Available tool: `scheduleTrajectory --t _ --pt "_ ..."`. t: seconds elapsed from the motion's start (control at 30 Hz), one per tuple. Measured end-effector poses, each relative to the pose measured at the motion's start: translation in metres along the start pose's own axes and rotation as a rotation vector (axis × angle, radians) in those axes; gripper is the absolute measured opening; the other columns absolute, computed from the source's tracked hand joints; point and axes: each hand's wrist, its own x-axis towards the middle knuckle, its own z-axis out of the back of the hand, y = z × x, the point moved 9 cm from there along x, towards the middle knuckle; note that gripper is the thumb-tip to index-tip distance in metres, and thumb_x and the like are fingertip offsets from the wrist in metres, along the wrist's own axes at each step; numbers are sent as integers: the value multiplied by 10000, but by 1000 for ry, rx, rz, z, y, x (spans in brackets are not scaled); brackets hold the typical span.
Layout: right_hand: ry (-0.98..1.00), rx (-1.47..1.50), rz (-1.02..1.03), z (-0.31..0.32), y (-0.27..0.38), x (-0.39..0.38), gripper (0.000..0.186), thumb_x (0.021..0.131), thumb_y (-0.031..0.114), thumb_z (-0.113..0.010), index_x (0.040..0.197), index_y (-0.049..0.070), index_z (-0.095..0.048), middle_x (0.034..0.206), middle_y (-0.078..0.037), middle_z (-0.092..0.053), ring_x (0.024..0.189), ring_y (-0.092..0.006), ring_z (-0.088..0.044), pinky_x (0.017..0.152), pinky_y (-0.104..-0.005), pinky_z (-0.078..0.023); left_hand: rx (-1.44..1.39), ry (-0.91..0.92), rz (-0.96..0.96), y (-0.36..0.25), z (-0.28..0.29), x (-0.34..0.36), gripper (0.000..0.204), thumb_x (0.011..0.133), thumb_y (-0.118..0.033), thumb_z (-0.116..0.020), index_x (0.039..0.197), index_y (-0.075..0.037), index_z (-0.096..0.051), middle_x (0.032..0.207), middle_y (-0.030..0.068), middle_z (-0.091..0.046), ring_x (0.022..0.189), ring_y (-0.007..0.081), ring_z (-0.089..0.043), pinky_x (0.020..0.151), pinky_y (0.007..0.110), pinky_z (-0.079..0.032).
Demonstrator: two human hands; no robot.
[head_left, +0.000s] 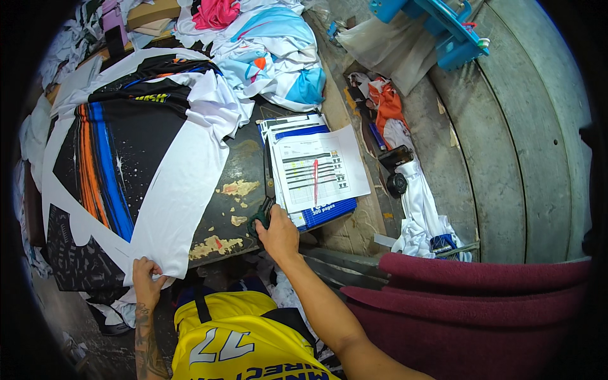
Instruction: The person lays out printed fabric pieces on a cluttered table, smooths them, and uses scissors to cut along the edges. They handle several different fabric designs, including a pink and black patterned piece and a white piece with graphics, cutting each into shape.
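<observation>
A large sheet of printed fabric (196, 183) lies over the left of the dark table, white around a black panel with orange and blue stripes. My left hand (147, 278) pinches its white near edge, where the cloth hangs over the table's front. Farther right, my right hand (278, 233) is closed on the dark green handles of large scissors (269, 180). Their dark blades point away from me, beside a stack of papers (304, 168). I cannot make out whether the blades are together. The scissors are apart from the fabric.
On the papers lies a red pen (315, 180). Crumpled white and light-blue fabric (278, 57) is heaped at the back. The worn tabletop (240, 158) has peeled patches. A blue plastic stool (446, 28) is at the far right. Maroon cloth (456, 304) covers something at the near right.
</observation>
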Motion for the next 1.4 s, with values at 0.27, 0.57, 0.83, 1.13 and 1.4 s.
scheduleTrajectory --t 0.27,0.57,0.83,1.13,1.4 --pt "-17 26 -19 3 0 0 440 924 284 -815 1135 0 -553 1049 -256 -698 991 -493 -698 852 -555 -560 14 -3 -3 -4 1 1 316 609 30 -860 769 -38 -596 846 98 -532 867 309 -533 760 418 -457" --pt "-30 31 -17 4 1 0 438 919 283 -818 1122 2 -549 1035 -256 -698 998 -491 -693 851 -553 -556 42 1 -13 -6 2 2 330 605 8 -885 749 -43 -592 834 90 -525 860 303 -522 749 414 -441" --pt "-23 27 -18 2 -1 0 436 917 278 -821 1130 5 -556 1045 -251 -694 1000 -487 -695 856 -543 -563 42 5 -10 -8 2 2 329 611 17 -880 763 -43 -595 838 88 -519 860 297 -517 757 419 -445" --pt "20 -6 -12 0 -1 0 459 956 310 -789 1187 1 -540 1123 -242 -673 1011 -488 -715 847 -557 -589 48 7 -13 -7 2 2 326 617 11 -878 767 -50 -595 836 87 -514 861 296 -517 761 420 -444" --pt "-18 -5 0 -2 -2 -3 472 943 315 -799 1188 5 -541 1112 -244 -682 997 -491 -717 846 -557 -588 30 -3 -32 -7 1 0 320 629 8 -878 770 -47 -596 836 88 -516 872 303 -531 769 422 -449"
